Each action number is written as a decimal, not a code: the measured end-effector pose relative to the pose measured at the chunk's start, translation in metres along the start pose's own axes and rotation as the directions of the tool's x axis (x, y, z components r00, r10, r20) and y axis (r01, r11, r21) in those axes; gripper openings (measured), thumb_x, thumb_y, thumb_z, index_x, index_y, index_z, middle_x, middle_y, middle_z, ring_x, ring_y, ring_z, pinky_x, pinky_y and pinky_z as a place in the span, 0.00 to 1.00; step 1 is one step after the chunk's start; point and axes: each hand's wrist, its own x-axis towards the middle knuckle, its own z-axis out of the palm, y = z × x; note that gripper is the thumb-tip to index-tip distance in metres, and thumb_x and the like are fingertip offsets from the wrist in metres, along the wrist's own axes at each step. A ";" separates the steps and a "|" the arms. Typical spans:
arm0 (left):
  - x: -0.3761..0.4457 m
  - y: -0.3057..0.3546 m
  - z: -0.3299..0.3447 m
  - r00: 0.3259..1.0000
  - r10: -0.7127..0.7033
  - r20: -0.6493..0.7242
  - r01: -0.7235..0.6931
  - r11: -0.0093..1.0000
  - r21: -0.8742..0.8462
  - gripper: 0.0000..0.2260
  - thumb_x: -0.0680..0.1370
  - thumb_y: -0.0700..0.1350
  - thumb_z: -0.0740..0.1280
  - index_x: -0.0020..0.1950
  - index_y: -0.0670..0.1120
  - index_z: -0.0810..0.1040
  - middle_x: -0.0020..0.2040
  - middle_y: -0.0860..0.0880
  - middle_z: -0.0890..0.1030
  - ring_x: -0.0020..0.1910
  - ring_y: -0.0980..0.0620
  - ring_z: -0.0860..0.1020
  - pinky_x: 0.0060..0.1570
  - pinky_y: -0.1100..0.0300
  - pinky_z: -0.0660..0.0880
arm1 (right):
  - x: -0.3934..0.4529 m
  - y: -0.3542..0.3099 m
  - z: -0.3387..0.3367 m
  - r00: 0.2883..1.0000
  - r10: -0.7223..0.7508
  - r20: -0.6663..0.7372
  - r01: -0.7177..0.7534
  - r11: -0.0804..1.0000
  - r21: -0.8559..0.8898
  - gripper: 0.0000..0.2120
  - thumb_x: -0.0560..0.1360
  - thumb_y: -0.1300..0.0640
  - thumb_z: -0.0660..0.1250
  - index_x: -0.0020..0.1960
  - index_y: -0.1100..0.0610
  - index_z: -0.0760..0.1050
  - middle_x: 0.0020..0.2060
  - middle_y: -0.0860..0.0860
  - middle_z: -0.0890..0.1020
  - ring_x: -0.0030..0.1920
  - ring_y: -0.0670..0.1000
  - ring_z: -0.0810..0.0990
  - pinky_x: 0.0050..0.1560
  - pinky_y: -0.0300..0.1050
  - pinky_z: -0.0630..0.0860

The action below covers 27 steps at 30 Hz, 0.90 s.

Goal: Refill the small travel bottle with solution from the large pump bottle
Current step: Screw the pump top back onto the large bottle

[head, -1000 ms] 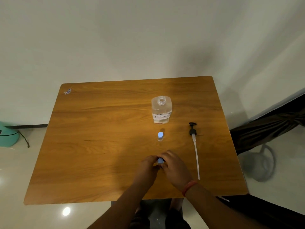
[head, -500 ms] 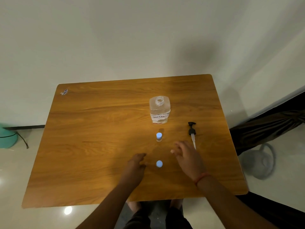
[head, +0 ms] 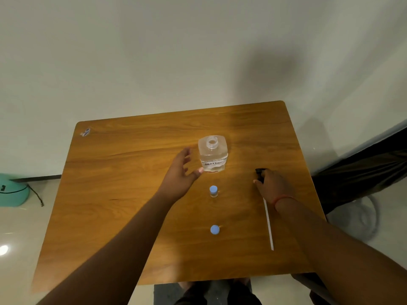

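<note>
left hand spread, holding nothing, just left of the uncapped solution bottle; right hand grasps the pump head right of it. capped travel bottles stand nearer. steady the bottle before reseating.

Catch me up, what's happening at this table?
A person is refilling travel bottles. The left hand reaches, open, beside the uncapped large bottle without touching it. The right hand rests on the removed pump head. Two small blue-capped bottles stand capped on the table.
</note>
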 end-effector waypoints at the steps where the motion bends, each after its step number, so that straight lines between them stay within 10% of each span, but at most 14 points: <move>1: 0.006 0.006 -0.001 1.000 0.021 0.017 -0.021 1.000 0.016 0.36 0.78 0.45 0.73 0.81 0.48 0.57 0.78 0.52 0.65 0.72 0.58 0.66 0.68 0.58 0.68 | 0.001 0.000 0.001 1.000 -0.013 -0.002 0.013 1.000 -0.016 0.22 0.78 0.42 0.63 0.65 0.56 0.72 0.59 0.54 0.78 0.58 0.57 0.78 0.56 0.54 0.78; 27: 0.040 0.029 -0.001 0.953 0.286 0.103 -0.304 0.912 0.277 0.31 0.74 0.52 0.76 0.75 0.50 0.70 0.65 0.52 0.77 0.62 0.53 0.75 0.63 0.54 0.75 | -0.010 -0.032 -0.071 0.958 -0.108 -0.266 0.171 0.959 0.226 0.15 0.78 0.44 0.65 0.58 0.52 0.76 0.51 0.51 0.82 0.49 0.52 0.80 0.46 0.48 0.79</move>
